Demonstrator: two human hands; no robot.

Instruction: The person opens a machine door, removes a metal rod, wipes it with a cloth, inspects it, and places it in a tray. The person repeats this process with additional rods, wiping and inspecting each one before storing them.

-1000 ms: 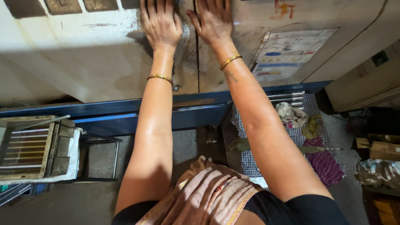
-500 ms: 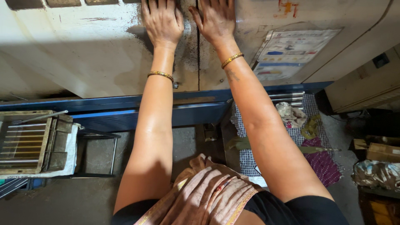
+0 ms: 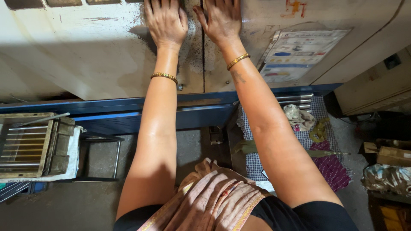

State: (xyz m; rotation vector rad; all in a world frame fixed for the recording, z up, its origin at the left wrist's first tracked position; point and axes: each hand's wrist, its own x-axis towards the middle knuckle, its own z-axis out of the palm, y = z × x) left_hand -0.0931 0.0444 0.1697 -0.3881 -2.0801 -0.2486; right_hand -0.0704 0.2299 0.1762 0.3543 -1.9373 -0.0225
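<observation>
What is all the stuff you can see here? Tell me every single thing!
Machine doors: two, cream and grimy, across the top, with a seam between them.
Paper sheet: one, white with coloured marks, stuck on the right door.
Machine base: one, blue, under the doors.
Tray of rods: one, dull metal, at the left.
Metal stand: one, dark, beside the tray.
Checked cloth: one, blue and white, on the floor at the right, with rags and a purple cloth on it.
Cardboard box: one, brown, far right.
Draped cloth: one, pink-brown, bottom middle.
Bangles: two, gold, one on each wrist.
Left hand: flat on the left door.
Right hand: flat on the right door.
</observation>
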